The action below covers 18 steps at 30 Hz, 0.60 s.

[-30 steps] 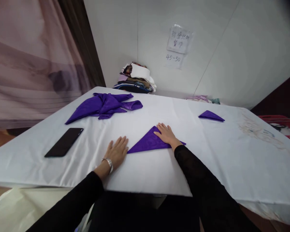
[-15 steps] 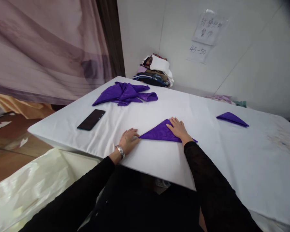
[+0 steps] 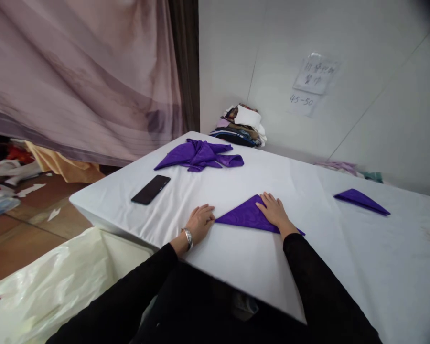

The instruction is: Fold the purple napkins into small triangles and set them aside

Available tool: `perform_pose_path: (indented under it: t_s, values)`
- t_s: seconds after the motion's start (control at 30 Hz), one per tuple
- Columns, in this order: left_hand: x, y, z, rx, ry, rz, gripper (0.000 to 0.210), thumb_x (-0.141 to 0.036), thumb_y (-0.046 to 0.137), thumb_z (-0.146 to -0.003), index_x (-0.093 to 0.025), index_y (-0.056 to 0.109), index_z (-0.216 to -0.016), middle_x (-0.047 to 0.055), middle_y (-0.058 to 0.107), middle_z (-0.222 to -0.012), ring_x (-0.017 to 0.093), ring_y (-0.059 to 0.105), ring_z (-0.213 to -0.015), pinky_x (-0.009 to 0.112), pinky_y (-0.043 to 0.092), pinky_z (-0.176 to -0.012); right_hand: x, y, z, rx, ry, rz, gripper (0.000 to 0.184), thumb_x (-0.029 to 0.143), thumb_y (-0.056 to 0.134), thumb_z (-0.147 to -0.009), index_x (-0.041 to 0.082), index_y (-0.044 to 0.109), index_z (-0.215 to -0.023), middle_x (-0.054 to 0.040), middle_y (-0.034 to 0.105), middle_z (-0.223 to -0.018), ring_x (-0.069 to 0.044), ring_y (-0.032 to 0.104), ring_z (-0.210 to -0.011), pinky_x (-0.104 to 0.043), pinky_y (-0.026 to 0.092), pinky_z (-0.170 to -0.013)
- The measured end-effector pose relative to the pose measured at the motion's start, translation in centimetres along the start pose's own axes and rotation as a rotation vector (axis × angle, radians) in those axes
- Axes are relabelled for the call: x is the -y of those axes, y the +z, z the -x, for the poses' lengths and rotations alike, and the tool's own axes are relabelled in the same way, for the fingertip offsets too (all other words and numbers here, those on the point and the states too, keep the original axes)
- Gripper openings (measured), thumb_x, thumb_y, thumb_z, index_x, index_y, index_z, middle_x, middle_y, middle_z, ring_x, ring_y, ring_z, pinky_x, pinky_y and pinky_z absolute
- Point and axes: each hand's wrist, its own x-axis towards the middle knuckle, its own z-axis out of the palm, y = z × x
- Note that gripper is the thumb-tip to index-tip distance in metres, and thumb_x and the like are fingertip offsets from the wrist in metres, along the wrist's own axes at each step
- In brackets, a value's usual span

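Observation:
A purple napkin point(image 3: 249, 214), folded into a flat triangle, lies on the white-clothed table in front of me. At its left point is my left hand point(image 3: 199, 223), with a silver bracelet on the wrist; thumb and fingers close on that corner. My right hand point(image 3: 275, 210) rests on the napkin's upper right part, palm down with fingers stretched out, covering some of it. Farther right lies another folded purple napkin point(image 3: 361, 201), apart from both hands. Several loose purple napkins point(image 3: 200, 155) are heaped at the table's far left.
A black phone point(image 3: 151, 189) lies on the white tablecloth point(image 3: 318, 272), left of my hands. Behind the table is a pile of folded clothes point(image 3: 241, 125) by the wall. A bin with a pale plastic liner point(image 3: 68, 282) stands at lower left, and a pink curtain point(image 3: 82, 81) hangs beyond.
The view has shifted, so everything sits lower and farther right. Both hands stay at the same places on the napkin; the left fingers look slightly more curled.

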Motion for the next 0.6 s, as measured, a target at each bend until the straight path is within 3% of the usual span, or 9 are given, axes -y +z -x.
perform_pose_path:
  t_s: [0.1, 0.2, 0.3, 0.4, 0.5, 0.6]
  values:
    - [-1.2, -0.5, -0.8, -0.056, 0.006, 0.005, 0.017, -0.016, 0.05, -0.082, -0.022, 0.063, -0.089, 0.005, 0.056, -0.127, 0.024, 0.04, -0.127, 0.047, 0.031, -0.105, -0.1, 0.2, -0.2, 0.001, -0.007, -0.001, 0.059, 0.054, 0.022, -0.091, 0.022, 0.029, -0.141, -0.004, 0.024, -0.15, -0.023, 0.015, -0.138, -0.048, 0.015, -0.108]
    - [-4.2, -0.3, -2.6, -0.085, 0.111, 0.04, 0.019, -0.026, 0.051, -0.085, -0.022, 0.062, -0.099, 0.006, 0.054, -0.129, 0.024, 0.04, -0.127, 0.046, 0.03, -0.106, -0.1, 0.4, -0.3, -0.001, -0.007, -0.003, 0.058, 0.053, 0.023, -0.091, 0.023, 0.029, -0.141, -0.0048, 0.024, -0.149, -0.023, 0.015, -0.138, -0.049, 0.015, -0.108]
    - [-7.8, 1.2, -5.3, -0.016, 0.264, 0.04, 0.03, -0.033, 0.045, -0.088, -0.023, 0.056, -0.115, 0.006, 0.048, -0.136, 0.022, 0.036, -0.129, 0.046, 0.027, -0.108, -0.2, 0.6, -0.3, -0.011, -0.014, 0.0, 0.057, 0.052, 0.024, -0.091, 0.023, 0.029, -0.141, -0.0059, 0.024, -0.149, -0.024, 0.016, -0.137, -0.05, 0.015, -0.107]
    - [-10.4, 3.7, -8.1, 0.093, 0.35, 0.015, 0.047, -0.044, 0.036, -0.091, -0.023, 0.038, -0.133, 0.008, 0.034, -0.145, 0.023, 0.027, -0.134, 0.049, 0.022, -0.109, -0.4, 0.8, -0.2, -0.022, -0.048, 0.014, 0.052, 0.046, 0.024, -0.093, 0.025, 0.03, -0.14, -0.0056, 0.024, -0.15, -0.023, 0.016, -0.137, -0.05, 0.016, -0.107]
    - [-11.0, 6.1, -10.2, 0.206, 0.339, -0.042, 0.065, -0.056, 0.031, -0.088, -0.019, 0.025, -0.141, 0.011, 0.024, -0.149, 0.025, 0.019, -0.137, 0.049, 0.017, -0.11, -0.6, 0.9, -0.2, -0.023, -0.073, 0.011, 0.048, 0.04, 0.023, -0.094, 0.026, 0.032, -0.139, -0.0044, 0.024, -0.15, -0.023, 0.017, -0.138, -0.05, 0.017, -0.106]
    - [-10.4, 7.6, -11.1, 0.263, 0.302, -0.125, 0.074, -0.062, 0.024, -0.086, -0.014, 0.024, -0.142, 0.012, 0.022, -0.15, 0.026, 0.015, -0.138, 0.048, 0.012, -0.111, -0.7, 1.0, -0.3, -0.046, -0.084, -0.012, 0.049, 0.037, 0.024, -0.093, 0.023, 0.033, -0.139, -0.005, 0.027, -0.148, -0.023, 0.019, -0.137, -0.049, 0.018, -0.107]
